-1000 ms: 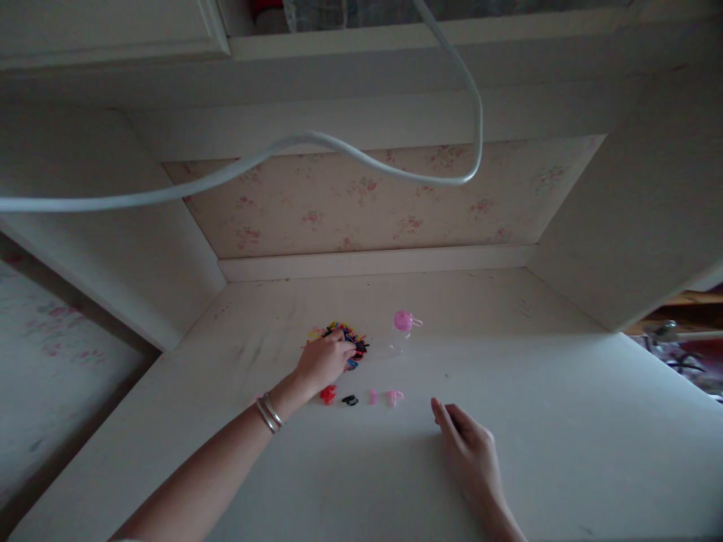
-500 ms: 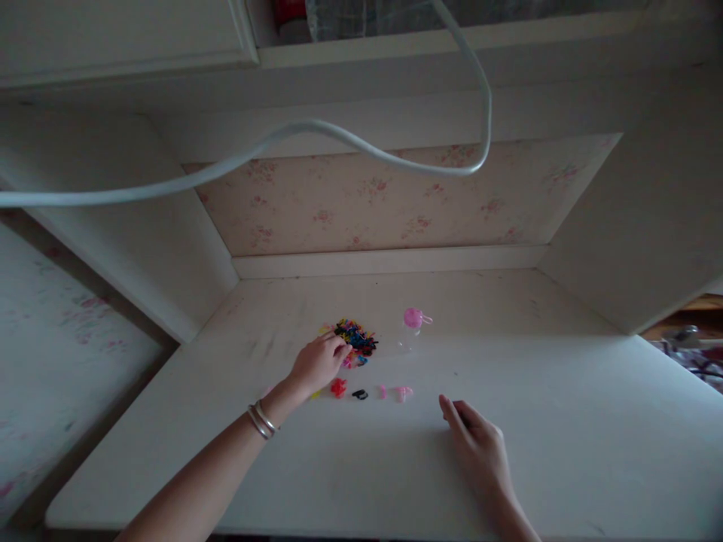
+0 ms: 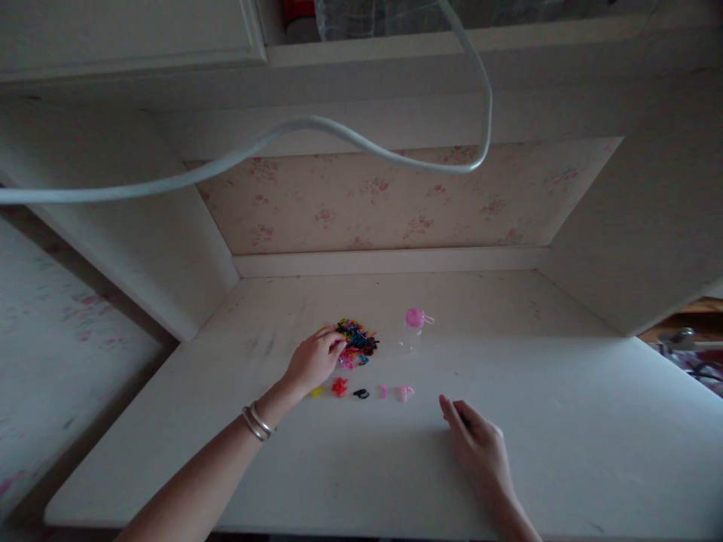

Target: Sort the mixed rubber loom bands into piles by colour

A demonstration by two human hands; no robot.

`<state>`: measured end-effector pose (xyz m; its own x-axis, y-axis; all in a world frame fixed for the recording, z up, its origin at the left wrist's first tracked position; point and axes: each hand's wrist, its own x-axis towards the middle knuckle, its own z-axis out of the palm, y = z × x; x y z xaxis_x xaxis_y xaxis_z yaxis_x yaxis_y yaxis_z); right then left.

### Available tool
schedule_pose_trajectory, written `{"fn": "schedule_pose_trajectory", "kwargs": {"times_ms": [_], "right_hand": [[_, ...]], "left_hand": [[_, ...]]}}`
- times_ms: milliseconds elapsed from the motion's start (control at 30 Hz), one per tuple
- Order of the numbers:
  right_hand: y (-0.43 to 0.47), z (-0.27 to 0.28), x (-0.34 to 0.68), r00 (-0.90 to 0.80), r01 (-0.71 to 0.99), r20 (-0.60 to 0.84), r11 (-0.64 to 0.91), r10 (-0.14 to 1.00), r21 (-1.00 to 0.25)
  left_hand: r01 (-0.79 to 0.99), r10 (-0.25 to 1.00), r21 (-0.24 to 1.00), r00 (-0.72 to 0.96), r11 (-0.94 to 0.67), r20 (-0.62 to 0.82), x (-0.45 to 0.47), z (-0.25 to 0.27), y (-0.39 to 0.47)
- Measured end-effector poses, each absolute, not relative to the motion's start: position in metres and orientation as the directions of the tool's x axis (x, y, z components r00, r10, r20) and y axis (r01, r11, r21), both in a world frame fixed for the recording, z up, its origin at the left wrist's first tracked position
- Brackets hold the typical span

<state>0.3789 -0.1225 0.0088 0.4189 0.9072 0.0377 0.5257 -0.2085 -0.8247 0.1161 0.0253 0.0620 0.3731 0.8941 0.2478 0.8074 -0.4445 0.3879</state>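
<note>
My left hand [image 3: 314, 358] reaches to the left edge of a mixed pile of small coloured elastic bands [image 3: 358, 342]. Its thumb and fingers are pinched together; what they hold, if anything, is too small to make out. Below the pile runs a row of sorted bits: a yellow cluster [image 3: 316, 392] beside my wrist, a red cluster [image 3: 340, 387], a black one [image 3: 361, 394], a small pink one [image 3: 383, 391] and a pale pink one [image 3: 405, 394]. To their right, my right hand [image 3: 475, 438] rests curled on the table, thumb against the fingers, its inside hidden.
A clear bottle [image 3: 409, 340] with a round pink lid [image 3: 414, 318] and loop stands right of the pile. A white cable [image 3: 316, 124] hangs across the upper view. Side panels [image 3: 633, 241] and a floral back wall [image 3: 373, 203] enclose the white tabletop [image 3: 565, 421].
My left hand has drawn back slightly to the left and down from the pile, uncovering more of the yellow cluster. My right hand stays where it was.
</note>
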Motion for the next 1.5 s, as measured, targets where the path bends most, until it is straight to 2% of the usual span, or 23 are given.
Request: {"fn": "schedule_pose_trajectory", "kwargs": {"times_ms": [267, 433, 633, 900, 1067, 1167, 1333, 1433, 1500], "right_hand": [[-0.123, 0.014, 0.378, 0.427, 0.550, 0.082, -0.187, 0.901, -0.814], [-0.123, 0.020, 0.375, 0.442, 0.555, 0.077, -0.205, 0.894, -0.806], [-0.123, 0.016, 0.376, 0.444, 0.563, 0.082, -0.206, 0.893, -0.800], [-0.123, 0.012, 0.377, 0.416, 0.594, 0.099, -0.188, 0.904, -0.782], [-0.120, 0.004, 0.379, 0.366, 0.630, 0.070, -0.191, 0.928, -0.753], [-0.114, 0.011, 0.367, 0.317, 0.705, 0.048, -0.201, 0.947, -0.680], [-0.083, 0.043, 0.325, 0.135, 0.868, 0.065, -0.087, 0.989, -0.489], [-0.054, 0.052, 0.304, 0.075, 0.943, -0.046, -0.086, 0.996, -0.322], [-0.036, 0.052, 0.296, 0.068, 0.960, -0.080, -0.087, 0.994, -0.267]], "left_hand": [[0.822, 0.904, 0.397, 0.305, -0.409, 0.299, 0.105, 0.061, -0.026], [0.878, 0.940, 0.362, 0.233, -0.314, 0.250, 0.104, 0.044, -0.049], [0.891, 0.951, 0.337, 0.262, -0.304, 0.165, 0.111, 0.034, -0.056], [0.817, 0.946, 0.481, 0.238, -0.318, 0.221, 0.100, 0.042, -0.068], [0.728, 0.950, 0.624, 0.125, -0.283, 0.285, 0.067, 0.027, -0.091], [0.691, 0.969, 0.695, 0.030, -0.198, 0.246, 0.042, 0.015, -0.104], [0.589, 0.978, 0.807, -0.140, -0.043, 0.155, 0.016, 0.005, -0.108], [0.530, 0.977, 0.848, -0.188, 0.012, 0.104, 0.013, 0.006, -0.106], [0.521, 0.981, 0.854, -0.169, 0.004, 0.099, 0.014, 0.007, -0.106]]}}
